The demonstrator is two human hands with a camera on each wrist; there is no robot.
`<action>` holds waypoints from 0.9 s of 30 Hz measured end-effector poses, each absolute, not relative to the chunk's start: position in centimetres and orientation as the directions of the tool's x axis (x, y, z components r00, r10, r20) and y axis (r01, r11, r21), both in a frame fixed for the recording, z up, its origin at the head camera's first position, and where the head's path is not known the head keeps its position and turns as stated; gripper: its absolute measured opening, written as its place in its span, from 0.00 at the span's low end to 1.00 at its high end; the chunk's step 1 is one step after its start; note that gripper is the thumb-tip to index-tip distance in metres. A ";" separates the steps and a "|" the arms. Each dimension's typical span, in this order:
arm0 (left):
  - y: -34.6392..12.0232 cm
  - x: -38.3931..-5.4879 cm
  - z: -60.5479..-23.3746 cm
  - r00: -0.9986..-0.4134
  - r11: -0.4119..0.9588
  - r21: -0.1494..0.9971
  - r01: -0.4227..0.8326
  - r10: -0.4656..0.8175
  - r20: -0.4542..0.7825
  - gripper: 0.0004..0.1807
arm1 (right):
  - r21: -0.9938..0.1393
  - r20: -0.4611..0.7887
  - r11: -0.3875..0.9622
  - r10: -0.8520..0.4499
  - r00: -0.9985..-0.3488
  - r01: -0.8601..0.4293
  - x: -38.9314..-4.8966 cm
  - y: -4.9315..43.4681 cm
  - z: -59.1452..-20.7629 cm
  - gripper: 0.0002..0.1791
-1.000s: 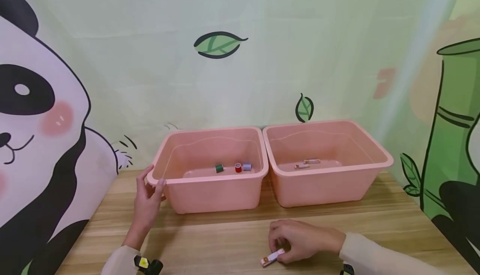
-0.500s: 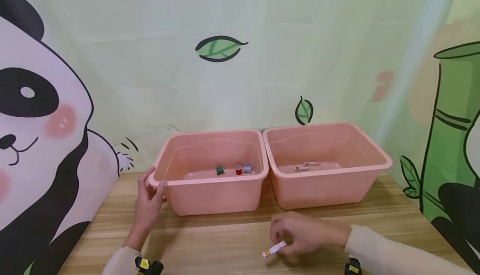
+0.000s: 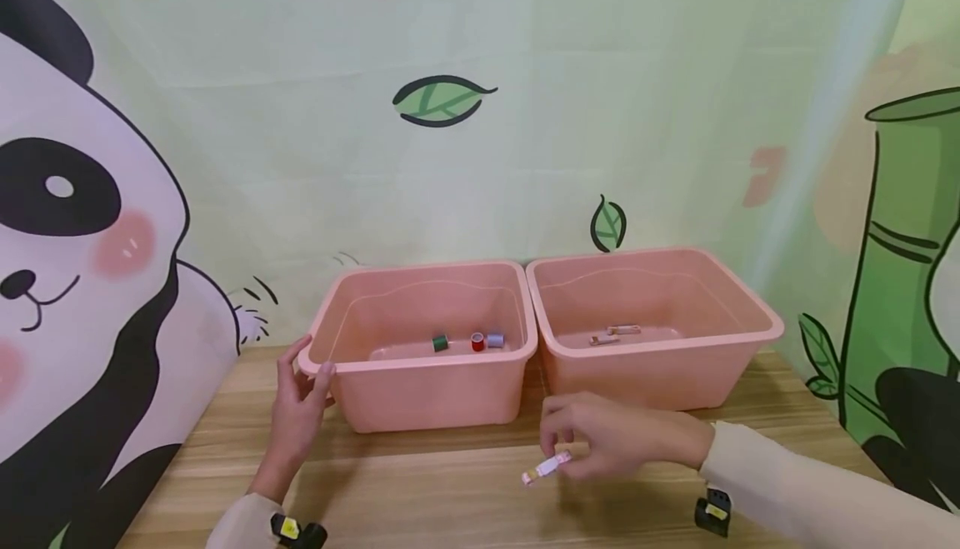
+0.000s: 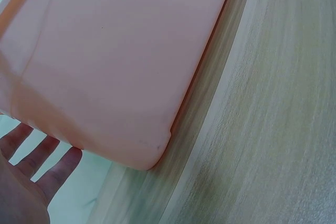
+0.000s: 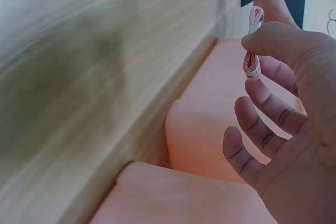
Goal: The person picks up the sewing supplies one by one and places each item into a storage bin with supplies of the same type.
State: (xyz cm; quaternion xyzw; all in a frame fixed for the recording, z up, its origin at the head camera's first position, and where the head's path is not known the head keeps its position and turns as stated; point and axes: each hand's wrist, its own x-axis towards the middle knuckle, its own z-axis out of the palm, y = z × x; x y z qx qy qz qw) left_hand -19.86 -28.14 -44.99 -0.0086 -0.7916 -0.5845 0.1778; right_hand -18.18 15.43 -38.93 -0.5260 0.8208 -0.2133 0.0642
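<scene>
My left hand (image 3: pixel 295 420) holds the front left corner of the left pink plastic tub (image 3: pixel 427 396), thumb on the front of the rim. In the left wrist view its fingers (image 4: pixel 59 174) lie along the tub's side. Over the table before the right pink tub (image 3: pixel 645 376), my right hand (image 3: pixel 611 436) pinches a folded tape measure (image 5: pixel 252 67) between thumb and forefinger, other fingers spread. Green (image 3: pixel 440 343), red (image 3: pixel 477 342) and light blue thread spools (image 3: pixel 495 341) lie in the left tub. Two similar folded strips (image 3: pixel 604 340) lie in the right one.
Both tubs stand side by side at the back of the wooden table (image 3: pixel 420 491), rims nearly meeting. Behind them hangs a cloth backdrop (image 3: pixel 300 141) printed with a panda, leaves and bamboo. Each wrist wears a small black device (image 3: pixel 712 512).
My right hand has lifted the folded tape measure off the table and moved it toward the tubs. The left hand keeps its place on the tub corner. The head view has shifted slightly.
</scene>
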 end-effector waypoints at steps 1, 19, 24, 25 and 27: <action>-28.2 -19.9 -45.0 -0.937 0.317 0.922 0.221 -0.194 0.291 0.34 | -0.422 0.114 0.361 -0.889 -0.444 -0.832 -18.3 15.4 -38.6 0.11; -27.9 -19.9 -45.1 -0.932 0.307 0.926 0.221 -0.214 0.293 0.33 | -0.468 0.090 0.412 -0.858 -0.506 -0.782 -18.7 15.3 -34.8 0.09; -28.0 -19.9 -45.0 -0.934 0.318 0.925 0.209 -0.215 0.285 0.33 | -0.476 0.088 0.433 -0.843 -0.531 -0.766 -18.7 15.2 -33.9 0.08; -28.0 -19.9 -45.0 -0.935 0.317 0.925 0.208 -0.214 0.284 0.33 | -0.472 0.090 0.434 -0.842 -0.532 -0.767 -18.7 15.2 -33.8 0.08; -28.0 -19.9 -45.0 -0.936 0.318 0.925 0.208 -0.212 0.283 0.34 | -0.464 0.091 0.439 -0.840 -0.535 -0.769 -18.8 15.2 -33.6 0.08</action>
